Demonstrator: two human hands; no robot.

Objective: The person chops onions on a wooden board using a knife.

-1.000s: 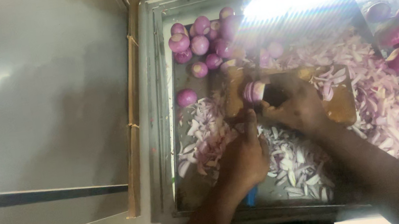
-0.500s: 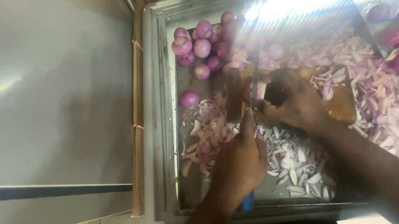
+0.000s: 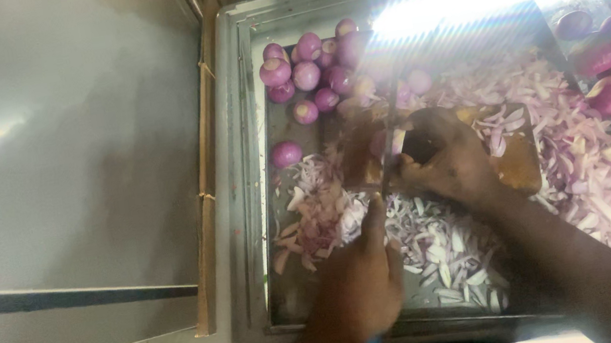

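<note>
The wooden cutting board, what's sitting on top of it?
On the cutting board lie chopped onion pieces and the right hand, holding an onion against the blurred knife blade. The hand covers the board's middle, so anything there is hidden.

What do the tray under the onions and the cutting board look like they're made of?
The tray looks like metal, likely stainless steel: grey, with a folded rim and a bright glare near its top. The cutting board seems to be wood: matte orange-brown, mostly buried under sliced onion, so plastic can't be excluded. The left hand grips a knife; its blade is motion-blurred.
</note>
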